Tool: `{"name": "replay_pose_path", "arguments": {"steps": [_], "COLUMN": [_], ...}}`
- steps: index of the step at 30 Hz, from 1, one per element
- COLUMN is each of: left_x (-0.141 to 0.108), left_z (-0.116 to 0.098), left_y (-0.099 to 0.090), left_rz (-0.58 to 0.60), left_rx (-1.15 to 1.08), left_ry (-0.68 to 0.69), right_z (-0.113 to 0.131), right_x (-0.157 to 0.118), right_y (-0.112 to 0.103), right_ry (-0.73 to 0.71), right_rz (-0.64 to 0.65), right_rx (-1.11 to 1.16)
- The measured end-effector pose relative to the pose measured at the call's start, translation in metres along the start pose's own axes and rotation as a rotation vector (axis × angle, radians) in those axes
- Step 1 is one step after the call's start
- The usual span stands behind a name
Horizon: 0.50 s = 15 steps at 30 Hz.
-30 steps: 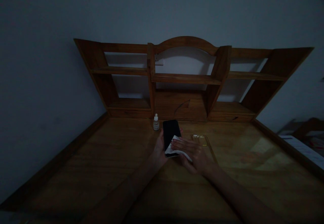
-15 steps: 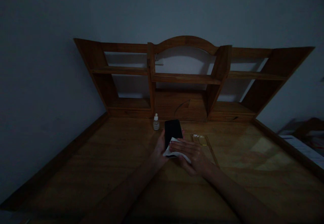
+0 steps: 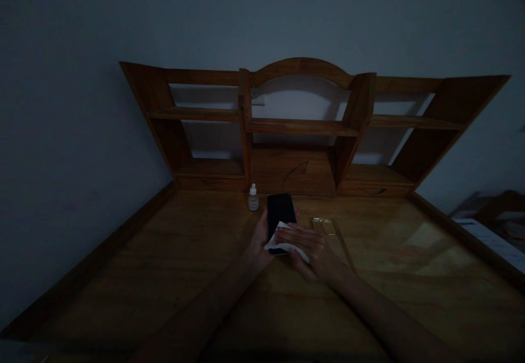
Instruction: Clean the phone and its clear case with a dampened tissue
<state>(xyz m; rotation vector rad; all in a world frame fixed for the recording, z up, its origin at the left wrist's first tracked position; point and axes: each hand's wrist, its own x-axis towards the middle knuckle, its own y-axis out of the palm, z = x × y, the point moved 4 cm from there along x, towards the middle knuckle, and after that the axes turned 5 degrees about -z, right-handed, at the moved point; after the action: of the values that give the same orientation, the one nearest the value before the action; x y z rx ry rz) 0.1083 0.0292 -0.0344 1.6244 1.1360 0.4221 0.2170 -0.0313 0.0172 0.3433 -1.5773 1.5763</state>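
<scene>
Near the middle of the wood counter (image 3: 184, 253), a dark phone (image 3: 281, 210) lies in the hands with its flat black side up. The pictures do not show if it rests on the wood or is held a bit above it. Take the phone as the middle of a clock. At eight o'clock, the left hand (image 3: 258, 241) grips it, and fingertips peek out at the far edge, near two o'clock. At four o'clock, the right hand (image 3: 315, 245) holds a white cloth (image 3: 272, 244), with its fingers laid flat to press it on the low end of the phone. I cannot tell if the cloth is paper or fabric.

This looks like the wiping step. The low part is under the cloth, and the top part is bare. A good next move calls for the left hand to hold tight and the right hand to slide the cloth up toward twelve o'clock, pressing softly so the phone does not slip.

Between ten and eleven o'clock, a small bottle (image 3: 253, 203) with a white top stands upright, near the phone but not touching it. At three o'clock, just past the right hand's fingers, lies a see-through case (image 3: 329, 226), partly hidden by that hand. At twelve o'clock, a big wood shelf (image 3: 301, 128) stands at the back. Far off at three o'clock are some papers (image 3: 490, 240), too dim to read.
</scene>
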Motion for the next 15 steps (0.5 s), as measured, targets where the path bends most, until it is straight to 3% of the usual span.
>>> {"name": "replay_pose_path", "arguments": {"steps": [11,15], "left_x": [-0.009,-0.010], "left_z": [0.000,-0.001], "left_y": [0.009,0.002], "left_rz": [-0.040,-0.110], "left_rx": [0.056,0.078], "left_ry": [0.011,0.062], "right_z": [0.000,-0.013], "right_x": [0.001,0.000], "right_y": [-0.004,-0.018], "right_ry": [0.005,0.167], "right_rz": [0.000,-0.098], "right_rx": [-0.069,-0.094]}}
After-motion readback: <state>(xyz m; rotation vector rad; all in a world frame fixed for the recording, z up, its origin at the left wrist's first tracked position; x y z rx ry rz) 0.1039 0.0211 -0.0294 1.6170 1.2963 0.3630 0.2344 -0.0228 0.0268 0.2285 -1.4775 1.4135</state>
